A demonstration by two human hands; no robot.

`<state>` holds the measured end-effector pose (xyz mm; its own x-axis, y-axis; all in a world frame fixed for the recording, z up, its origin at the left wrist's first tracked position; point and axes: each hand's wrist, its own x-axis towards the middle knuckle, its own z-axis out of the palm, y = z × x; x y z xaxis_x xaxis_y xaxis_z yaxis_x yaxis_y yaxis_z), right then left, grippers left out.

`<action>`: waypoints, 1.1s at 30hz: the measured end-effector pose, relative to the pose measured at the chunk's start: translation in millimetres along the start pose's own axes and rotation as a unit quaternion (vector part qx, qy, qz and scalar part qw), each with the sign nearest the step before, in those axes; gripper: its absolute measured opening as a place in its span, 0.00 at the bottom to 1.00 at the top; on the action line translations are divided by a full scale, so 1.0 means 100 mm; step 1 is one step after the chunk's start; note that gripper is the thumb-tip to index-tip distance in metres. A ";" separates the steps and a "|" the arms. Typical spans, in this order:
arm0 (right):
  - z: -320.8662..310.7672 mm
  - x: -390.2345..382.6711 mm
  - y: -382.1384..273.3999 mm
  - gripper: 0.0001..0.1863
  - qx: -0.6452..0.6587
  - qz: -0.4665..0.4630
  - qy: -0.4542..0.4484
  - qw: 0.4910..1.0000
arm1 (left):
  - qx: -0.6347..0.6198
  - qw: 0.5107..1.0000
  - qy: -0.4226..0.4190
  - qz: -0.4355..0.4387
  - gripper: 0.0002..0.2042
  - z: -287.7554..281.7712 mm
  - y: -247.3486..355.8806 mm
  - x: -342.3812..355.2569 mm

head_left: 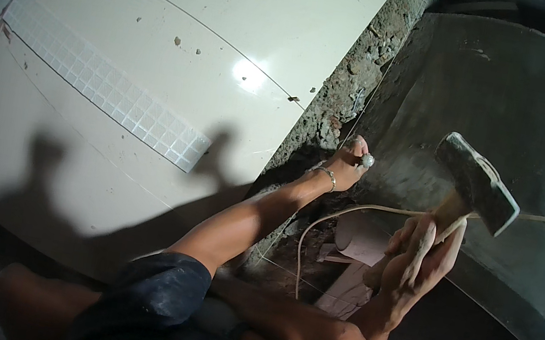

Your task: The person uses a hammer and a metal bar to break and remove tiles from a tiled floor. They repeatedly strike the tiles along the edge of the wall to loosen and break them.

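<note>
right hand (417, 255) grip clamped on hammer (476, 182) | left hand (350, 160) grip state unclear, at rubble (342, 95)

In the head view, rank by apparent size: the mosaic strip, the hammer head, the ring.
1. Mosaic strip, longest by far.
2. Hammer head, though nearer the camera.
3. Ring on the left hand, smallest.

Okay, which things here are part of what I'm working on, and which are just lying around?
In use:
hammer, gripped by right hand
left hand, reaching to the rubble strip by the grey slab

Lying about:
cream tiles
mosaic strip
cord
tile offcuts
</note>
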<state>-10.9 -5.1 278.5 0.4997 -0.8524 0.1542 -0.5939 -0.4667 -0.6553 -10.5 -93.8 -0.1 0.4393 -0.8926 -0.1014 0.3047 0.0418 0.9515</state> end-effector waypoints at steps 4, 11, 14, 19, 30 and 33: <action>0.02 -0.09 -0.14 0.22 -0.038 -0.036 -0.034 0.998 | -0.003 0.999 0.028 -0.019 0.15 -0.07 -0.12 0.08; 0.14 -0.10 0.01 0.13 0.008 0.072 -0.039 0.997 | -0.132 0.990 -0.034 -0.022 0.15 -0.29 -0.21 0.17; 0.20 -0.03 0.04 0.11 0.003 0.059 -0.035 0.998 | 0.026 0.999 -0.035 -0.001 0.18 -0.21 -0.13 0.11; 0.18 0.00 0.01 0.12 -0.028 0.022 -0.038 0.999 | 0.030 0.999 -0.018 -0.007 0.18 -0.16 -0.14 0.11; 0.50 0.11 0.35 0.13 -0.374 0.057 -0.200 0.904 | 0.151 0.986 -0.063 0.044 0.24 -0.02 -0.32 0.13; 0.22 0.01 0.01 0.15 -0.175 0.011 -0.102 0.979 | 0.127 0.990 -0.014 0.056 0.19 0.00 -0.35 0.13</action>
<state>3.5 -1.3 261.6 0.5785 -0.8150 -0.0325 -0.7679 -0.5308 -0.3585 -15.6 -107.1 -34.8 0.4336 -0.9010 0.0133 0.0316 0.0300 0.9991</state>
